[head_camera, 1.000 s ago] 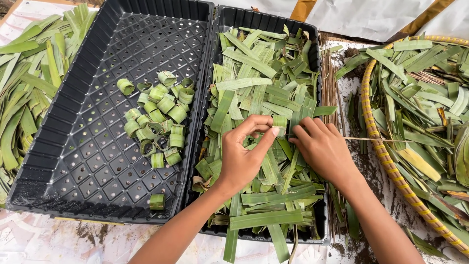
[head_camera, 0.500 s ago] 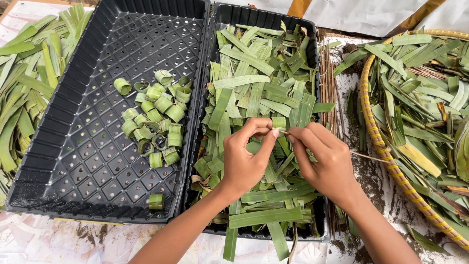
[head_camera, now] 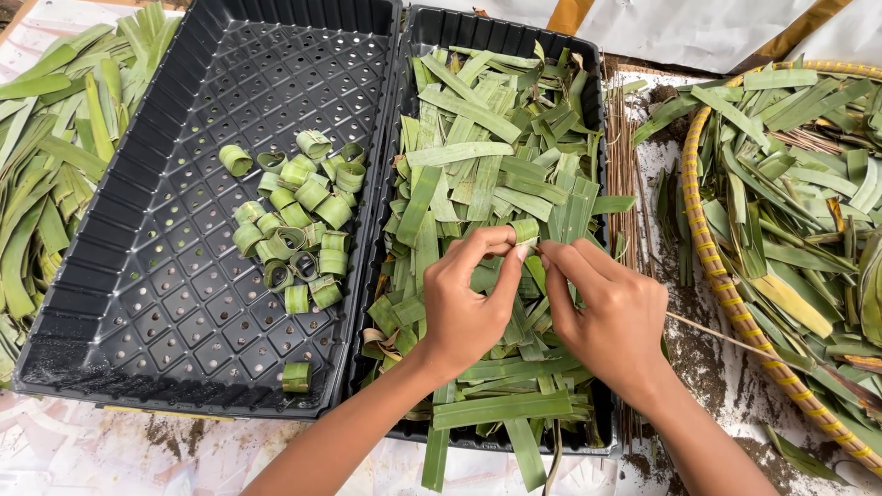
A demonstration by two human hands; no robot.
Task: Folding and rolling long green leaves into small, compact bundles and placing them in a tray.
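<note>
Pinching item: small rolled green leaf strip, held between fingertips of the left hand and the right hand, over the middle of the right black tray. Roll axis appears to run roughly left-right, though fingers cover much of it. Left thumb and forefinger closed on the roll's left end; right fingertips pressed together at its right end. Beneath: loose heap of flat leaf strips, mostly lying lengthwise along the tray. Left black tray: cluster of finished leaf rings, one stray near the front edge. Right: woven basket of leaf cuttings.
</note>
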